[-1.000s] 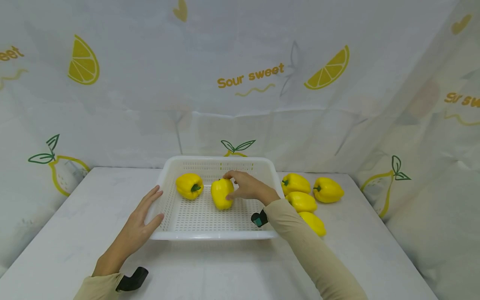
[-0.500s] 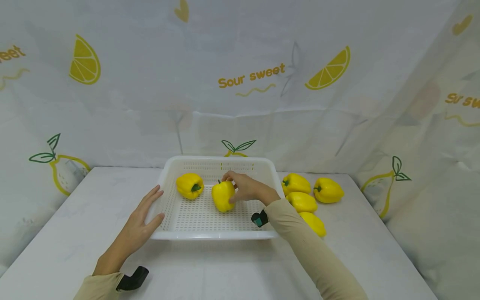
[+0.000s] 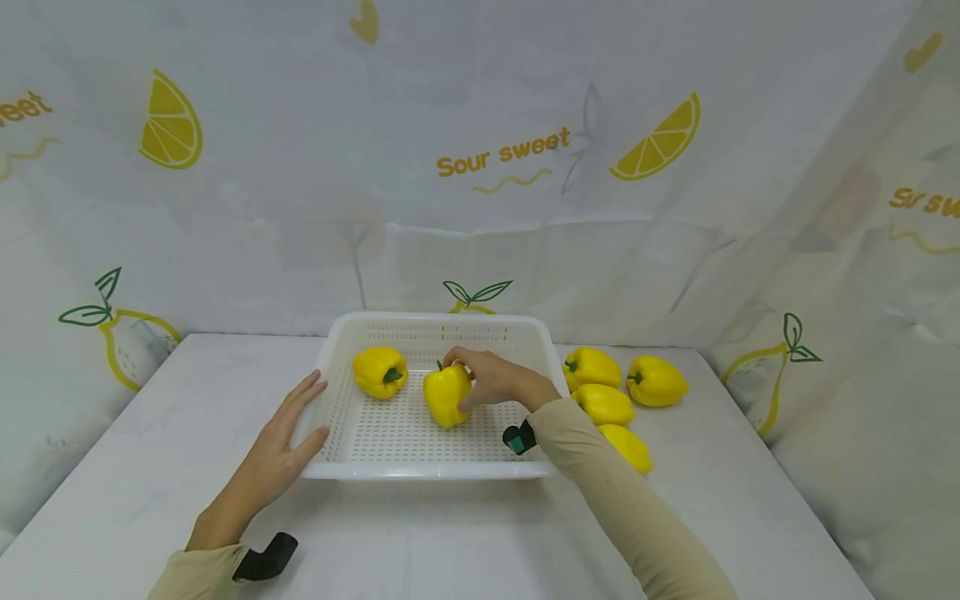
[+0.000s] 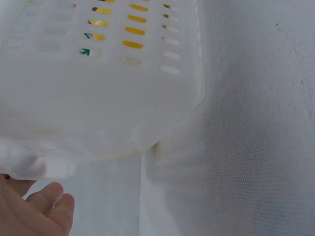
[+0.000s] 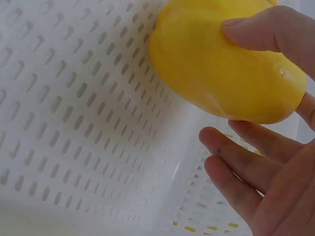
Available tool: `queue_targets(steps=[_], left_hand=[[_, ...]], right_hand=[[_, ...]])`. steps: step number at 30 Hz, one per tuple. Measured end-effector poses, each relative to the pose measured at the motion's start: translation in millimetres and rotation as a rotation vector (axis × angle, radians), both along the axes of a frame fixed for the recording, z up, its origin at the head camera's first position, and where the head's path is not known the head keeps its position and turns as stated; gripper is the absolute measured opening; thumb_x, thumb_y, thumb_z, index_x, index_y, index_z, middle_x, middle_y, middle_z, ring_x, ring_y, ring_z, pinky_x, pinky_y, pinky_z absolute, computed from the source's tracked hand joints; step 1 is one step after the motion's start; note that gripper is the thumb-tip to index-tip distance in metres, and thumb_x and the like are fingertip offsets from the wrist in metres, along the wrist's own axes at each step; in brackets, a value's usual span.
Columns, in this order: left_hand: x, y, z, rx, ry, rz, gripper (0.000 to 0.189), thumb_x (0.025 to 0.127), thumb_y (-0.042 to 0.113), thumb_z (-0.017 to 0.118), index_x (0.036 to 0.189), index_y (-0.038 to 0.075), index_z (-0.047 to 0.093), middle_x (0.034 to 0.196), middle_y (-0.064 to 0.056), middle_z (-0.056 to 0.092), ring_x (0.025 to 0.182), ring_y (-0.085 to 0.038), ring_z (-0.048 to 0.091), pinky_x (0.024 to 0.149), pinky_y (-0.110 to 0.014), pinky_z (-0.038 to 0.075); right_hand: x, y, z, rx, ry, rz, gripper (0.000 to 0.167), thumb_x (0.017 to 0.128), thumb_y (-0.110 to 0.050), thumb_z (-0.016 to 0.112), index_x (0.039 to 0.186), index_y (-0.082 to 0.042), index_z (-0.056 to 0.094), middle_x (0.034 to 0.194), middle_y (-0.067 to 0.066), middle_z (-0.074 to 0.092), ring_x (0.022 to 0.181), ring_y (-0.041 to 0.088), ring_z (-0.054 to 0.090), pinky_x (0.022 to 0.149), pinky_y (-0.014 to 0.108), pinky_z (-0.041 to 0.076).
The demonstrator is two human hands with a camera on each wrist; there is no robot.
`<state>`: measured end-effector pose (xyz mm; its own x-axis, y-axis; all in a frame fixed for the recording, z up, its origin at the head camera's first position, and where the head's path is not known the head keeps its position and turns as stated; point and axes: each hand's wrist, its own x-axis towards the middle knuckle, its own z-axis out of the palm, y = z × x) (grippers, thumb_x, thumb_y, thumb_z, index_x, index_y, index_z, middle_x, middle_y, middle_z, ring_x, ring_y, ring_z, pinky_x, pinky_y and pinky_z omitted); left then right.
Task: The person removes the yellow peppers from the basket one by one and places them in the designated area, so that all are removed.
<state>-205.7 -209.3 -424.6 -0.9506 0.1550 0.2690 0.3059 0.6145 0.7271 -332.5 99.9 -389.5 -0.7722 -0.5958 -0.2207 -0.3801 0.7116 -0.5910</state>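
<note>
In the head view my right hand point(image 3: 491, 377) holds a yellow bell pepper point(image 3: 444, 396) inside the white plastic basket point(image 3: 431, 471). Thumb and fingertips pinch the pepper's right side, and its green stem points away from me. The right wrist view shows the thumb across the yellow bell pepper point(image 5: 211, 64), with other fingers spread below it. Another yellow bell pepper point(image 3: 375, 371) lies to its left in the basket. My left hand point(image 3: 272, 458) is at the basket's left rim with straight fingers; in the left wrist view its fingertips point(image 4: 61, 211) show below the rim.
Several yellow bell peppers point(image 3: 657, 381) lie on the white table point(image 3: 412, 542), right of the basket; my right sleeve point(image 3: 615, 492) partly covers the nearest one. A white cloth printed with lemons point(image 3: 300, 167) hangs behind the table.
The pepper in my right hand has tipped and come slightly towards me, so its stem now shows. My left hand and the basket have stayed in place.
</note>
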Motion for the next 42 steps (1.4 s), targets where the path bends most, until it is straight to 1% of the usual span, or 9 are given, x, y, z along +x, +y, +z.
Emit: queue_targets(steps=[5,8,12,19,25,30,36,39,42], left_hand=[[0.3,0.1,0.8,0.0,0.001,0.0,0.062,0.093,0.01,0.058,0.15,0.003,0.036,0.165,-0.016,0.021,0.149,-0.046,0.022,0.113,-0.072,0.023],[0.3,0.3,1.2,0.0,-0.003,0.002,0.062,0.093,0.011,0.058,0.15,0.003,0.036,0.165,-0.016,0.021,0.149,-0.046,0.022,0.113,-0.072,0.023],[0.0,0.5,1.4,0.005,-0.006,0.002,0.062,0.093,0.011,0.058,0.15,0.003,0.036,0.165,-0.015,0.02,0.149,-0.045,0.022,0.113,-0.071,0.023],[0.1,0.5,1.3,0.007,0.0,-0.002,0.062,0.093,0.011,0.058,0.15,0.003,0.037,0.165,-0.015,0.021,0.149,-0.046,0.022,0.113,-0.071,0.023],[0.1,0.3,0.6,-0.003,0.01,0.003,0.061,0.093,0.011,0.058,0.149,0.003,0.037,0.164,-0.016,0.021,0.148,-0.046,0.023,0.113,-0.071,0.024],[0.7,-0.4,-0.4,0.001,0.015,-0.002,0.061,0.093,0.01,0.059,0.149,0.002,0.037,0.164,-0.017,0.022,0.148,-0.047,0.023,0.112,-0.071,0.024],[0.7,-0.5,-0.8,0.005,0.011,-0.006,0.061,0.093,0.011,0.058,0.15,0.003,0.037,0.164,-0.016,0.021,0.148,-0.046,0.023,0.112,-0.071,0.024],[0.5,-0.4,-0.9,0.003,0.011,-0.005,0.061,0.093,0.011,0.058,0.15,0.003,0.037,0.164,-0.016,0.021,0.148,-0.046,0.023,0.112,-0.072,0.024],[0.3,-0.3,-0.9,0.002,0.014,-0.005,0.061,0.093,0.01,0.058,0.149,0.003,0.037,0.164,-0.016,0.021,0.148,-0.046,0.022,0.112,-0.072,0.024]], right_hand=[[1.0,-1.1,0.5,0.011,-0.011,-0.013,0.061,0.08,-0.014,0.082,0.129,-0.019,0.048,0.142,0.008,0.051,0.121,0.027,0.054,0.109,0.045,0.046],[2.0,-2.2,1.4,0.026,-0.001,-0.022,0.065,0.078,-0.016,0.085,0.131,-0.017,0.048,0.142,0.007,0.05,0.123,0.027,0.052,0.11,0.044,0.045],[3.3,-2.5,2.8,0.039,0.032,-0.03,0.074,0.074,-0.015,0.086,0.136,-0.01,0.046,0.14,0.008,0.049,0.124,0.024,0.05,0.113,0.042,0.043],[5.2,-3.6,4.8,0.102,0.056,-0.035,0.086,0.072,-0.018,0.088,0.145,-0.013,0.043,0.133,0.008,0.044,0.12,0.024,0.049,0.112,0.043,0.044],[5.0,-3.1,5.0,0.085,0.045,-0.039,0.085,0.074,-0.027,0.088,0.144,-0.012,0.042,0.139,0.007,0.05,0.124,0.023,0.05,0.114,0.044,0.042],[3.6,-2.0,4.0,0.043,0.023,-0.032,0.085,0.078,-0.037,0.084,0.145,-0.01,0.039,0.138,0.007,0.056,0.118,0.022,0.055,0.109,0.042,0.046],[1.8,-2.8,2.8,0.038,0.072,-0.03,0.084,0.084,-0.051,0.073,0.148,-0.01,0.039,0.136,0.007,0.054,0.113,0.02,0.053,0.104,0.039,0.049],[0.9,-2.7,2.3,0.04,0.093,-0.036,0.082,0.084,-0.051,0.074,0.148,-0.012,0.04,0.134,0.008,0.053,0.112,0.02,0.053,0.102,0.039,0.05],[0.5,-2.3,2.3,0.039,0.099,-0.038,0.078,0.082,-0.041,0.077,0.146,-0.014,0.041,0.132,0.009,0.05,0.111,0.021,0.052,0.101,0.04,0.051]])
